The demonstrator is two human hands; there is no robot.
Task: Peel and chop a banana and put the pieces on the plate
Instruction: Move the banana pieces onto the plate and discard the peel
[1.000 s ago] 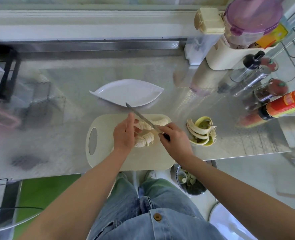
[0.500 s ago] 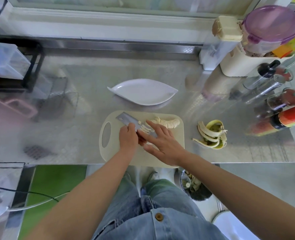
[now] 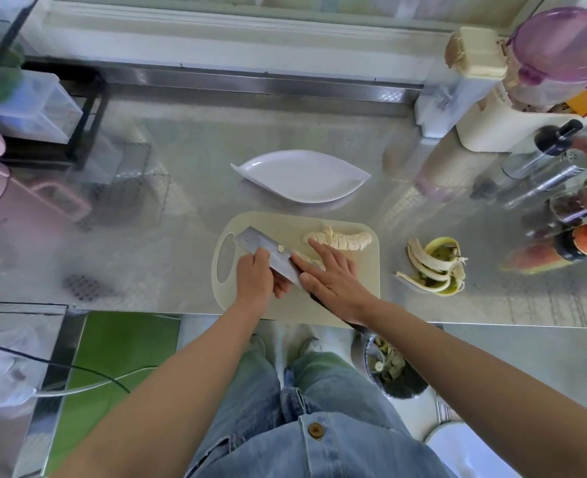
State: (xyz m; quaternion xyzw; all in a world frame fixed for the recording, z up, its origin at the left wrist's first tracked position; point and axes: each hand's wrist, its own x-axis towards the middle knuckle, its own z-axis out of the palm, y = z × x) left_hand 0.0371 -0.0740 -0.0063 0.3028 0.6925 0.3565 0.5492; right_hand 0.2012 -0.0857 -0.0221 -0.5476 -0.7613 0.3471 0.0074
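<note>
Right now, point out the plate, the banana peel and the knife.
plate [image 3: 302, 181], head view, bare centre.
banana peel [image 3: 424, 261], head view, pale inner strip.
knife [image 3: 254, 241], head view, flat of blade.

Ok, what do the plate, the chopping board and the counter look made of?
Plate: glossy white, probably ceramic or melamine, with soft highlights. Chopping board: matte cream plastic, with a moulded handle hole. Counter: metal, likely stainless steel, with blurry reflections.

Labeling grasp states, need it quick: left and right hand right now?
Left hand: closed, gripping the knife by its blade.
Right hand: open, straight fingers flat over the banana slices beside the knife.
</note>
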